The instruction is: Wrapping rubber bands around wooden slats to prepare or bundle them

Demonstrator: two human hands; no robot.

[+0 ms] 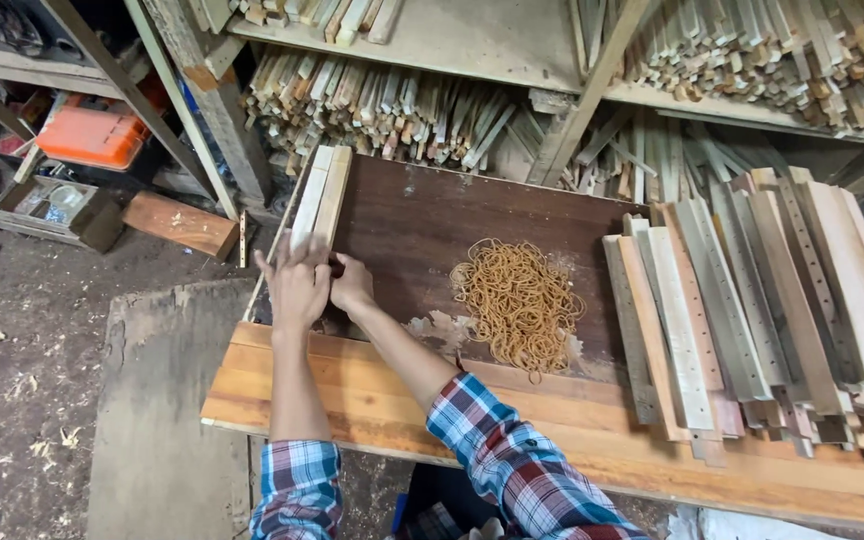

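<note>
left hand [297, 283] lies spread flat over near end of pale slat bundle [320, 205], pinning it square | right hand [352, 285] pinches same end, fingers curled | bundle at dark board's [422, 215] left edge | rubber bands [519, 300] heaped within reach | drilled slats [752, 310] stacked right

Two slats [320, 195] are lying along the bench's [402, 210] left edge. Rubber bands [519, 300] are sitting mid-bench. A slat stack [762, 300] is lying along its right edge.
</note>
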